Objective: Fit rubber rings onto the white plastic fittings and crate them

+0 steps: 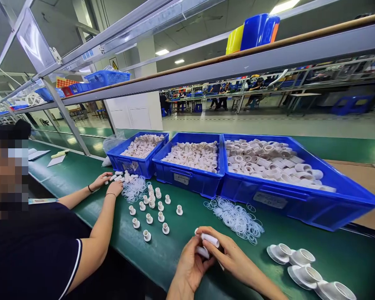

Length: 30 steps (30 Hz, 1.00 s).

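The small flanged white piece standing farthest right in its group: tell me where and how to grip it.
Pinch the small flanged white piece by its tube, probably best from straight above, thumb and finger on opposite sides. The tube stands upright, and its neighbours stand clear of it. Its wider flange sits on the green table, so that looks harder to grip.

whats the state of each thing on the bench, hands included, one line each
left hand: closed around white parts
right hand: fingers closed on a white tube
left bin: open, filled with white parts
middle bin: open, filled
right bin: open, filled
small flanged pieces: upright, flange down
large flanged pieces: flange down, open ends up
right ring heap: loose, spread out
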{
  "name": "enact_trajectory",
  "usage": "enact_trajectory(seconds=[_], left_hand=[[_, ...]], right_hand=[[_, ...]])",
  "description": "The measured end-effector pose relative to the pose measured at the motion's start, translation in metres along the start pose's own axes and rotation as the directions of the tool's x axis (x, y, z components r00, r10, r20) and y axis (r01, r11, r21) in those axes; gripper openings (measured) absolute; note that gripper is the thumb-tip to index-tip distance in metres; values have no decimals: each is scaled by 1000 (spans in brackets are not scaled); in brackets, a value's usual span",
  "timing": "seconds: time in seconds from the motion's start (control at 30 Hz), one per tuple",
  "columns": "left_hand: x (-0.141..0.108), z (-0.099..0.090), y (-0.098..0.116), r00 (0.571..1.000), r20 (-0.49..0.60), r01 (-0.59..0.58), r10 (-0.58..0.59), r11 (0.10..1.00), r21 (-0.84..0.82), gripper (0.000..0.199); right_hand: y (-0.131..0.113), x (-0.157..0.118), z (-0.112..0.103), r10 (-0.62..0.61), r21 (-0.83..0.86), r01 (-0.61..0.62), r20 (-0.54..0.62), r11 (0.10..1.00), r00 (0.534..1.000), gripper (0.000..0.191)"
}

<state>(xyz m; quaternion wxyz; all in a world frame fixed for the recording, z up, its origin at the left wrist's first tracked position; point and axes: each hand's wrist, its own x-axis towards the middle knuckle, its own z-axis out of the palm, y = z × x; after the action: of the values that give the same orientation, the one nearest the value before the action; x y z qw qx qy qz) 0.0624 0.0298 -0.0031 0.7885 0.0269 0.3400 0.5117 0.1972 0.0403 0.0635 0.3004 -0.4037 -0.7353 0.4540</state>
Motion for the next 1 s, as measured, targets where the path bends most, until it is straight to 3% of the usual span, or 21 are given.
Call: enact_trajectory(seconds=[0.1,0.2,0.3,0.37,0.5,0.67,0.8,0.93,1.0], left_hand=[[5,0,-2,997,-5,-78,79,986,151,26],[2,-1,3,990,-32,-126,135,969,213,27],[-9,-2,12,996,29,-91,87,978,188,32],[-16,-2,13,1000,8,-28,27,992,124,30],[-19,-1,1,997,-75,41,-36,997,67,23],[-8,-2,-24,994,72,65,-87,963,262,55],[-5,-4,-29,985,113,88,-128,947,309,58],[-9,-2,-22,989,14,138,-145,967,216,53],[-13,0,-14,979,-17,203,-202,976,81,42]], right_hand=[[3,-2,-1,43,168,-47,24,985,999,38],[14,-4,-8,161,338,-151,-4,929,987,48],[26,-3,-15,314,442,-231,-124,867,941,60],[32,0,-15,366,500,-217,-222,839,904,62],[40,6,-1,384,563,-130,-361,816,850,58],[46,2,22,314,375,-134,-474,917,823,52],[43,-3,27,231,209,-143,-500,967,835,42],[39,3,20,295,383,-79,-548,920,783,43],[42,7,14,396,584,-48,-486,810,779,44]])
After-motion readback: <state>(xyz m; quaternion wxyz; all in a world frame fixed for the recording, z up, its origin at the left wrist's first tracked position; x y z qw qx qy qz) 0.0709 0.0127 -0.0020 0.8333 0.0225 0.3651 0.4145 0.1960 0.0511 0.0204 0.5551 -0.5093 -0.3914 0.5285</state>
